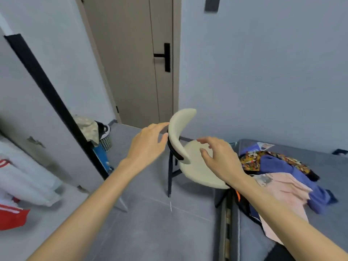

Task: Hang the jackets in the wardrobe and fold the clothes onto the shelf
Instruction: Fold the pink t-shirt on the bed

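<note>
Left hand (146,145) at chair backrest (178,131); right hand (221,160) near (both open).

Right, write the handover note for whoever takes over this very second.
Left grip: open, fingertips at the backrest of the cream chair; whether they touch it is unclear.
Right grip: open above the chair seat, holding nothing.
Clothes: a pink garment, a blue garment and a patterned garment lie unfolded in a heap on the grey bed, right of the chair. White and red garments show at the far left, too blurred to tell whether they hang.
Done: nothing certain.
Left: probably the whole heap, to fold or hang.
</note>
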`<act>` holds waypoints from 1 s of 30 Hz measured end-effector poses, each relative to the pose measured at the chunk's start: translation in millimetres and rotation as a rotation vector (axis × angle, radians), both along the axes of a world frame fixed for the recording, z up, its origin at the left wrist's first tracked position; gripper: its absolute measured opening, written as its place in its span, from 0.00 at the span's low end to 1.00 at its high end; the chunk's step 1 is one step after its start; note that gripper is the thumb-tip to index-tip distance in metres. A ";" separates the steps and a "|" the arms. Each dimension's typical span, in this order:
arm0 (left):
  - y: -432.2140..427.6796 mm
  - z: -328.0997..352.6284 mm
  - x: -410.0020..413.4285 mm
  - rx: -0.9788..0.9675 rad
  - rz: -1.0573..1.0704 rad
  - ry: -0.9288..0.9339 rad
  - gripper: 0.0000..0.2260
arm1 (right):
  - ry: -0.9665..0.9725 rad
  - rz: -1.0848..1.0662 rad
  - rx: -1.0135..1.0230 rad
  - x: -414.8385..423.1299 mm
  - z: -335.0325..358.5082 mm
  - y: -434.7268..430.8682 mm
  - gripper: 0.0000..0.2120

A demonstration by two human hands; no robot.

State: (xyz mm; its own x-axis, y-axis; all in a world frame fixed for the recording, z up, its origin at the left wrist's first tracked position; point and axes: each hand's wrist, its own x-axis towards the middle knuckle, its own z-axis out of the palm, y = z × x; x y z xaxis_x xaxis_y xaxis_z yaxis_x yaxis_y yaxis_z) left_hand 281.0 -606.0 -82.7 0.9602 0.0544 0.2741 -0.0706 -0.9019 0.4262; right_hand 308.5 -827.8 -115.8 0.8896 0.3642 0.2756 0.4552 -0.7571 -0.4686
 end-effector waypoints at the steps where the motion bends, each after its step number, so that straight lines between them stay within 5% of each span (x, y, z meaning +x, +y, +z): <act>1: -13.0 -4.7 8.9 0.000 -0.030 0.012 0.18 | 0.015 -0.041 0.013 1.6 -5.4 -13.1 0.14; 16: -152.2 -92.7 143.1 0.008 -0.534 0.210 0.18 | 0.288 -0.557 0.098 9.3 -92.7 -146.2 0.15; 30: -306.2 -233.7 240.5 0.014 -0.636 0.584 0.17 | 0.696 -0.891 0.246 65.9 -253.1 -291.6 0.15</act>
